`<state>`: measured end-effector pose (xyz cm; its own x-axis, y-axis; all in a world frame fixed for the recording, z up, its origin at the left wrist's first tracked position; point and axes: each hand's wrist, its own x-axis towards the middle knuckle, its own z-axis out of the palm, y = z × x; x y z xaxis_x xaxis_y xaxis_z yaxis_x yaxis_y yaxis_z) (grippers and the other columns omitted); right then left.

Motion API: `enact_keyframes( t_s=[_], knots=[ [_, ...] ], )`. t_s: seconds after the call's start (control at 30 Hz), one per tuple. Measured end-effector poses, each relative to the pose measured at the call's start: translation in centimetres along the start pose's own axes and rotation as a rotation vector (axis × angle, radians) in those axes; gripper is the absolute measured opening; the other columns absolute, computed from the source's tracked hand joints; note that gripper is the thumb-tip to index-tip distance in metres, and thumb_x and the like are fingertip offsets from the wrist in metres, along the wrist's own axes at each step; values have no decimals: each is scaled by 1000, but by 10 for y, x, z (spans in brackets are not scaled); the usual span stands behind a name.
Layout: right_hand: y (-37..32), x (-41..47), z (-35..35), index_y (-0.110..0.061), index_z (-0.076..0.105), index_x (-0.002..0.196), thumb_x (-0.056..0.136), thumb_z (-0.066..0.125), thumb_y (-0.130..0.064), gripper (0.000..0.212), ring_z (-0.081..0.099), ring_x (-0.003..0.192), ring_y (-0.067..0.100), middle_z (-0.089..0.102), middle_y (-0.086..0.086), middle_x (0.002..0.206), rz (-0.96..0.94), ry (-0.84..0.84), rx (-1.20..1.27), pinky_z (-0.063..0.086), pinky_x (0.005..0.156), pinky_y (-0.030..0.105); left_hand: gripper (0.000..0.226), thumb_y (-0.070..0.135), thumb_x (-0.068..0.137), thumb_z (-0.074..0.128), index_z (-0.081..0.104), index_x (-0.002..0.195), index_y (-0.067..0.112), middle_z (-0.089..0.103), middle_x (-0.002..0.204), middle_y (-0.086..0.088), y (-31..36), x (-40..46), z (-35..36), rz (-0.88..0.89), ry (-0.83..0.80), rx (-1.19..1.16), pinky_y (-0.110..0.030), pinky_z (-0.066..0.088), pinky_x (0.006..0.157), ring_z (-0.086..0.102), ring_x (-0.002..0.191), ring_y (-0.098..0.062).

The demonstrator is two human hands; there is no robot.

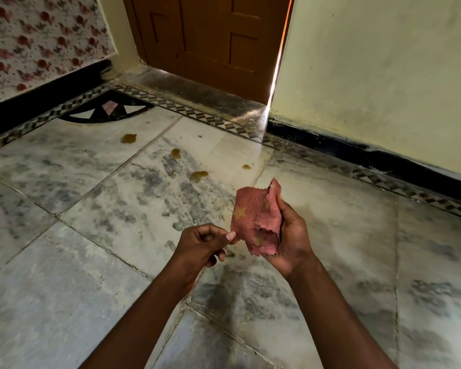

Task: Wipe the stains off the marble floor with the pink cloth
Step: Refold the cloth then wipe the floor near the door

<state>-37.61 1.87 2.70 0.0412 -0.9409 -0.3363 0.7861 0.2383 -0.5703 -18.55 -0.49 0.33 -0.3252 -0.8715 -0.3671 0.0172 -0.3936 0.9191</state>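
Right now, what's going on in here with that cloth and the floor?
A person is holding a ragged pink cloth up off the floor with both hands. The right hand grips its bulk, while the left hand pinches its lower left edge, apparently unfolding or arranging it. No wiping is under way: several brownish stains sit on the marble floor ahead, between the hands and the wooden door. The cloth touches none of them.
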Motion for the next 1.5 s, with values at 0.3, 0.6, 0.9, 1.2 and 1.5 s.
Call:
enact_keyframes(
  t_s=[0.3, 0.6, 0.9, 1.2, 1.5],
  knots=[
    [8, 10, -41, -36, 71, 140, 103, 46, -66, 54, 46, 148, 23, 62, 1, 154, -57, 270, -388, 30, 124, 50, 15, 6, 92, 78, 69, 103, 12, 78, 81, -11, 90, -13, 23, 75, -107, 56, -20, 32, 46, 49, 47, -12],
    [35, 9, -13, -9, 54, 154, 63, 85, -82, 121, 50, 147, 45, 57, 23, 156, -37, -253, -280, 38, 123, 65, 5, 2, 90, 78, 79, 95, 3, 79, 74, -5, 128, 12, 33, -45, 107, -112, -12, 44, 43, 69, 54, -4],
    [25, 6, 0, -16, 84, 104, 93, 80, -2, 18, 79, 100, 34, 82, 21, 108, -294, 122, -722, 60, 99, 58, 8, 8, 97, 72, 74, 89, 9, 74, 73, 0, 127, 40, 20, -125, 153, -191, -15, 47, 45, 66, 51, -2],
    [-31, 1, 25, -17, 81, 93, 81, 72, -43, 29, 79, 85, 28, 81, 7, 87, -342, 227, -1198, 65, 79, 58, 55, 66, 101, 48, 67, 132, 25, 77, 124, -7, 42, 30, 22, -122, -15, -9, -40, 57, 85, 73, 113, -24],
    [-80, -22, 37, -13, 73, 116, 86, 87, -20, 34, 81, 98, 28, 83, 9, 106, -274, 101, -829, 66, 90, 55, 21, 14, 105, 63, 79, 93, 9, 77, 88, -13, 41, 28, 26, 120, -114, -22, -37, 61, 78, 74, 81, -24]
  ],
)
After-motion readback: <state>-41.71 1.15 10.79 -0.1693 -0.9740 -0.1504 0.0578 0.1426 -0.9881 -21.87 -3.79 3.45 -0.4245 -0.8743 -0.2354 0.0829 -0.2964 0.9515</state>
